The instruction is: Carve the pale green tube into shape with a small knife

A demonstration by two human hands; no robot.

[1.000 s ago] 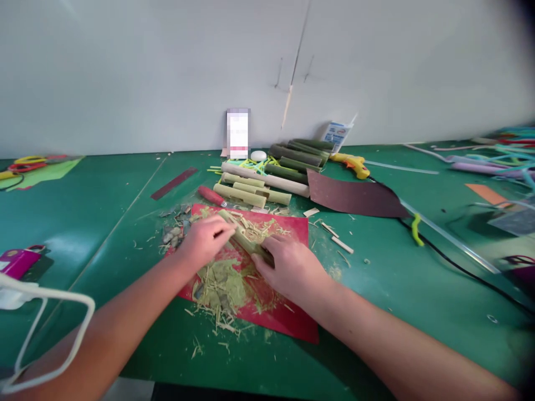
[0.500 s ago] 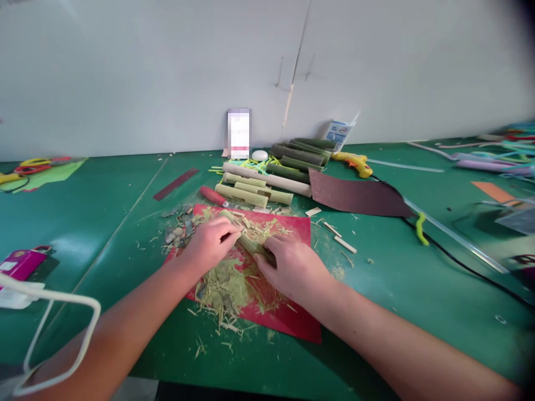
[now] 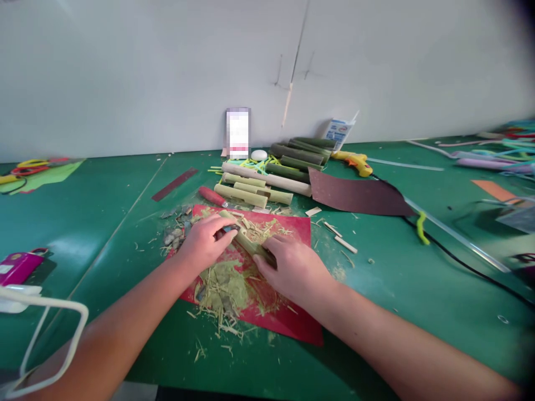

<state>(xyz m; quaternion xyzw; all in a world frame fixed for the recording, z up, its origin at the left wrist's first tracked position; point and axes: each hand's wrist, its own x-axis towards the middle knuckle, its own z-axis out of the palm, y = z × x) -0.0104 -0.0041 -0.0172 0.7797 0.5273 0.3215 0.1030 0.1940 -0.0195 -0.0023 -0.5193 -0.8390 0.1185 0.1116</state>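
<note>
My right hand (image 3: 290, 264) is closed round the near end of a pale green bamboo tube (image 3: 247, 242), which slants over a red sheet (image 3: 292, 320). At the tube's far end, my left hand (image 3: 207, 239) pinches a small dark piece of what looks like sandpaper (image 3: 229, 227) against the bamboo. Its fingertips touch the tube's upper side. Green dust and bamboo shavings (image 3: 225, 281) lie on the sheet below the hands. Just beyond the sheet rests a red-handled tool (image 3: 212, 196), its tip among the shavings.
Cut bamboo pieces (image 3: 242, 195) and darker green tubes (image 3: 296, 155) lie beyond the sheet. A brown sandpaper sheet (image 3: 359, 192) and a yellow glue gun (image 3: 353, 162) with a black cord are at the right. A phone (image 3: 238, 133) leans on the wall. Scissors (image 3: 31, 167) lie far left.
My left hand has shifted slightly back and left along the tube, and the dark piece in its fingers now shows. My right hand keeps its hold on the bamboo.
</note>
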